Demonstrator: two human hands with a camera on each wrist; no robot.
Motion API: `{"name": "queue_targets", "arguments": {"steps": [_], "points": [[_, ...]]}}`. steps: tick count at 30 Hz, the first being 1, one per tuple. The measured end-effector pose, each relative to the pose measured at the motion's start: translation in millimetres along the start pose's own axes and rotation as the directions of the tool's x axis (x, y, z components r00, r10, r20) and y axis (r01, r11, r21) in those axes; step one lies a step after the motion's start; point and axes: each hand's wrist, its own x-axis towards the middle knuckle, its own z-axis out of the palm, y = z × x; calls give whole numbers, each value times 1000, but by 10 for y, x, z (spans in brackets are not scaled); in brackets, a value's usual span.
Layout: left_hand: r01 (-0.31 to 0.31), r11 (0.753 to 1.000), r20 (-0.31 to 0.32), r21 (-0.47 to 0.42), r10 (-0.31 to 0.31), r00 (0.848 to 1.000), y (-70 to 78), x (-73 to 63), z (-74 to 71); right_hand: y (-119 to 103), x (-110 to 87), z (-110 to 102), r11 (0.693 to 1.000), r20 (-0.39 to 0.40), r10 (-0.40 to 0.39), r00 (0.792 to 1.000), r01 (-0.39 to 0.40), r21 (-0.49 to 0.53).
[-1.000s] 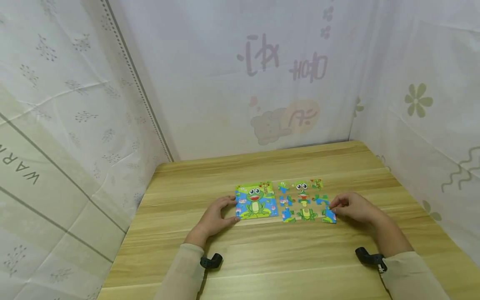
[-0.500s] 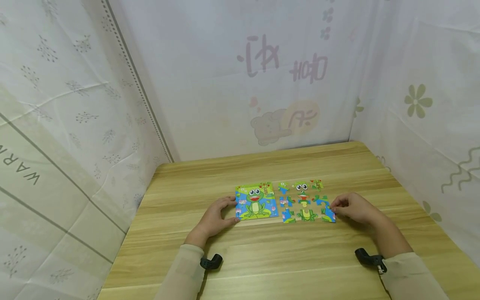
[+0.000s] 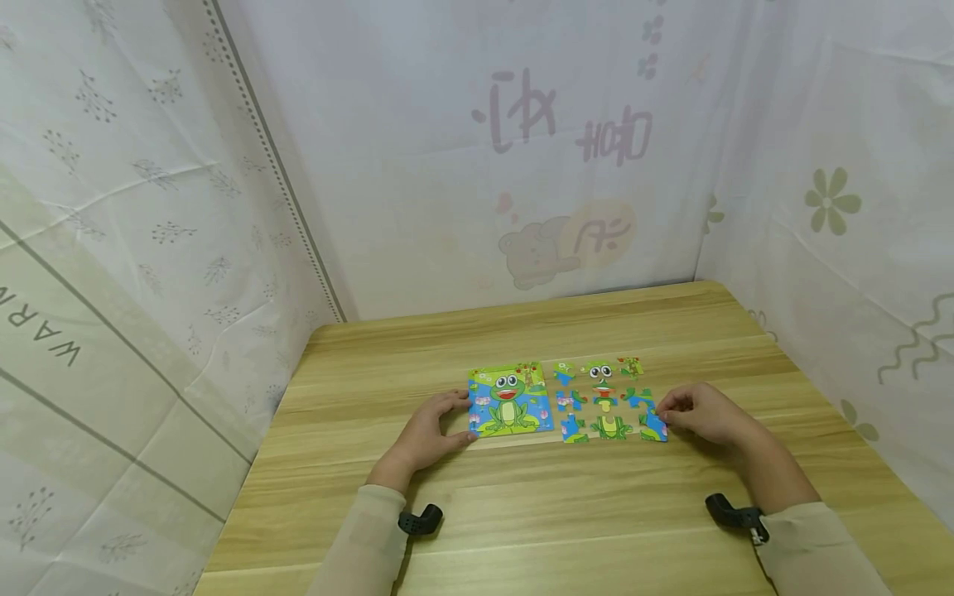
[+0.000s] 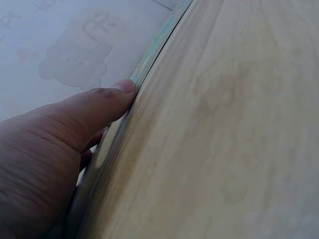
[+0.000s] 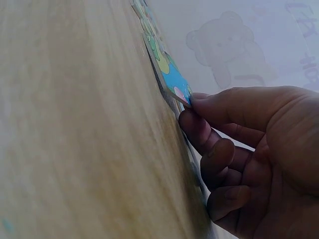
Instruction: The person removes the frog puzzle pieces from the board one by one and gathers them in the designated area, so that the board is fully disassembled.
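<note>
A square frog picture board (image 3: pixel 510 401) lies on the wooden table (image 3: pixel 522 513). At its left edge rests my left hand (image 3: pixel 428 429), thumb at the near corner and fingers spread along the side. To the right of the board, separate frog puzzle pieces are laid out in rows, including the eyes piece (image 3: pixel 599 371) and the belly piece (image 3: pixel 610 427). My right hand (image 3: pixel 704 411) pinches the near-right corner puzzle piece (image 3: pixel 653 428) between thumb and forefinger. In the right wrist view this blue and green puzzle piece (image 5: pixel 172 77) has its held edge tipped up off the table.
Printed white curtains (image 3: pixel 447 165) stand behind the table and along both sides. Each wrist wears a black camera mount, the left mount (image 3: pixel 421 520) and the right mount (image 3: pixel 734 513). Pieces at the left of the layout lie close beside the board.
The corner piece in my right hand has shifted very slightly, staying at the same spot in the layout. My left hand has not moved.
</note>
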Motion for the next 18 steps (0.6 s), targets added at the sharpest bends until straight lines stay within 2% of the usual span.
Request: {"name": "queue_targets", "arguments": {"steps": [18], "points": [[1, 1000, -7, 8, -1, 1000, 3, -7, 9, 9, -8, 5, 1000, 4, 5, 1000, -5, -3]]}}
